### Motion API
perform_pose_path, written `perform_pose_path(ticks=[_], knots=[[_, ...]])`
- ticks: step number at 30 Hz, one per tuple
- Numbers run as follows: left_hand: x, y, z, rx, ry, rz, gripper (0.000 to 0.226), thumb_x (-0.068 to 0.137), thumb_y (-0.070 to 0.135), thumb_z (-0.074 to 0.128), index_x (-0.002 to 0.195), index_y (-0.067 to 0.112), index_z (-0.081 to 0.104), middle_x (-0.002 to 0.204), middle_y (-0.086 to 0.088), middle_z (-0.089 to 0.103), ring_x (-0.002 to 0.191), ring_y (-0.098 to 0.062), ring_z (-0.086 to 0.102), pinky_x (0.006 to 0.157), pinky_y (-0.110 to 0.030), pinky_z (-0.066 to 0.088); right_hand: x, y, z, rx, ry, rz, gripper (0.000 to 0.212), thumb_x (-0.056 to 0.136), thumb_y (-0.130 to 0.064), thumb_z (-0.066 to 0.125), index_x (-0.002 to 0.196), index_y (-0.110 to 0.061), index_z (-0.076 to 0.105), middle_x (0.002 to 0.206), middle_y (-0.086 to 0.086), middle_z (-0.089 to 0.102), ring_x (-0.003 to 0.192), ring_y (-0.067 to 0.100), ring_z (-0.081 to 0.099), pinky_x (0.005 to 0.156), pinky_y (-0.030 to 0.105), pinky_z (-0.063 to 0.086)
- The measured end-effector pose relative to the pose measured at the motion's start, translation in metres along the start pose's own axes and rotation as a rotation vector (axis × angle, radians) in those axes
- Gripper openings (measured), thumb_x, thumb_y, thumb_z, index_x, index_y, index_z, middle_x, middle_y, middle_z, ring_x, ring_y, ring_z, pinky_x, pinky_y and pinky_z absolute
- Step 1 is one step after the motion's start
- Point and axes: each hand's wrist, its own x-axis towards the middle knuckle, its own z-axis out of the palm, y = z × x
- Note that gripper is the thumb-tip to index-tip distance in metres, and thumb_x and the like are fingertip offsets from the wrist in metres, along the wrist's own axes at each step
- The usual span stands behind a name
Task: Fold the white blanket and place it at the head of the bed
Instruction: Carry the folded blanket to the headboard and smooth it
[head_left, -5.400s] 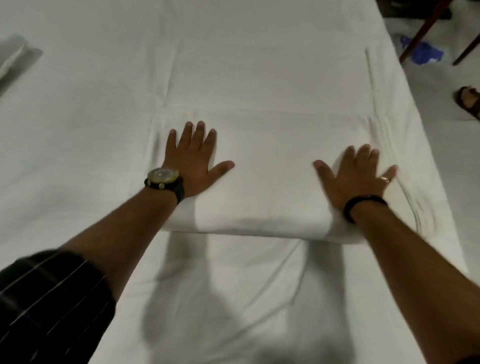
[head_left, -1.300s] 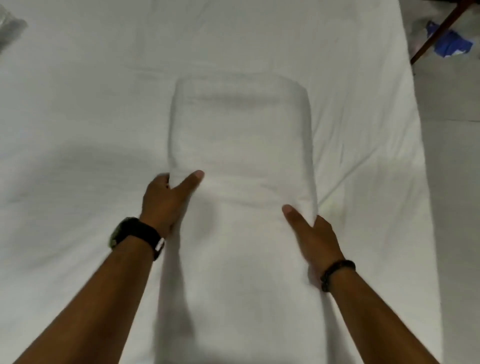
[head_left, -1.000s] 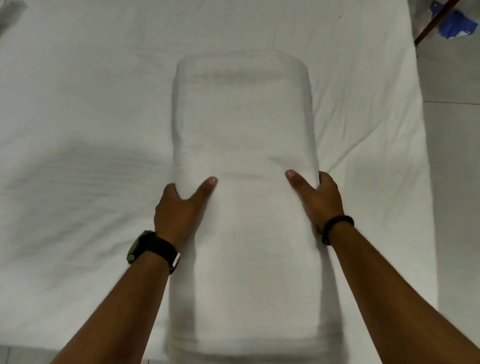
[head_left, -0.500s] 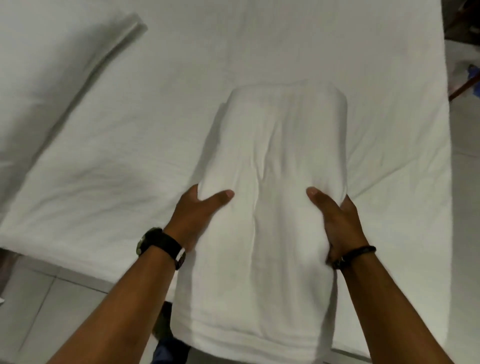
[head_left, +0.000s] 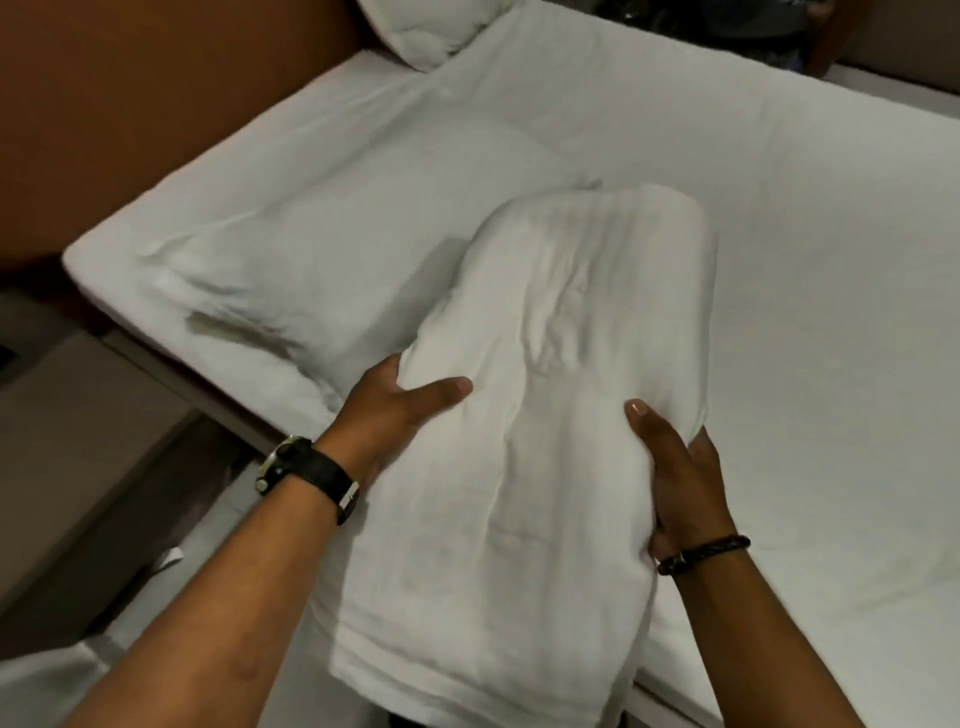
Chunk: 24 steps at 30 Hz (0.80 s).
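Observation:
The white blanket (head_left: 540, 405) is folded into a long thick bundle and held up off the bed (head_left: 805, 270), its near end hanging past the mattress edge. My left hand (head_left: 395, 410), with a black watch on the wrist, grips the bundle's left side, thumb on top. My right hand (head_left: 675, 467), with a black bracelet, grips its right side, thumb on top too. The other fingers of both hands are hidden under the cloth.
A flat white pillow (head_left: 322, 249) lies at the left end of the bed beside the brown headboard (head_left: 135, 93). A second pillow (head_left: 426, 26) sits at the far top. A dark bedside unit (head_left: 78, 441) and floor lie at the lower left.
The blanket went from lying on the bed under flat hands to being gripped at both sides and lifted. The view has swung left, and the headboard and pillows have come into sight.

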Motion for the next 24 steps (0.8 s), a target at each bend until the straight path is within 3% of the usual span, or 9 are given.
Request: perform_pose_path(ticks=[7,16,18,22,24], knots=[[0.056,0.017,-0.138,-0.062,0.048,-0.003,0.048,0.078,0.020,0.083,0.123,0.019,0.066,0.115,0.000,0.075,0.106,-0.020,0.071,0.098,-0.047,0.053,0.032,0.037,0.148,0.053,-0.096,0.022,0.039,0.089,-0.016,0.067,0.128,-0.016,0.062,0.116,0.003,0.072,0.107,0.020,0.069,0.084,0.033,0.058],[0.168,0.106,-0.243,-0.046,-0.001,0.068,0.052,0.075,0.025,0.083,0.124,0.019,0.066,0.120,-0.003,0.073,0.110,-0.024,0.069,0.099,-0.048,0.051,0.102,0.005,0.297,0.143,-0.145,-0.127,0.053,0.081,-0.021,0.066,0.133,-0.016,0.057,0.126,0.005,0.067,0.117,0.025,0.063,0.095,0.044,0.053],[0.195,0.134,-0.264,-0.037,-0.034,0.110,0.054,0.075,0.024,0.084,0.125,0.018,0.065,0.122,-0.005,0.072,0.112,-0.027,0.068,0.097,-0.047,0.052,0.119,-0.007,0.328,0.194,-0.171,-0.182,0.054,0.083,-0.019,0.064,0.136,-0.014,0.054,0.128,0.005,0.066,0.117,0.024,0.063,0.096,0.043,0.052],[0.240,0.184,-0.300,-0.023,-0.031,0.168,0.036,0.082,0.014,0.075,0.116,0.022,0.065,0.113,0.002,0.076,0.103,-0.018,0.072,0.080,-0.032,0.058,0.154,-0.026,0.391,0.257,-0.168,-0.230,0.046,0.091,-0.010,0.058,0.136,-0.013,0.053,0.127,0.004,0.066,0.116,0.021,0.064,0.096,0.037,0.052],[0.263,0.204,-0.320,-0.009,-0.039,0.182,0.043,0.076,0.018,0.076,0.117,0.023,0.064,0.115,0.001,0.075,0.104,-0.019,0.072,0.080,-0.032,0.058,0.170,-0.029,0.424,0.289,-0.172,-0.230,0.045,0.091,-0.011,0.059,0.135,-0.013,0.054,0.127,0.004,0.067,0.116,0.021,0.064,0.096,0.037,0.053]])
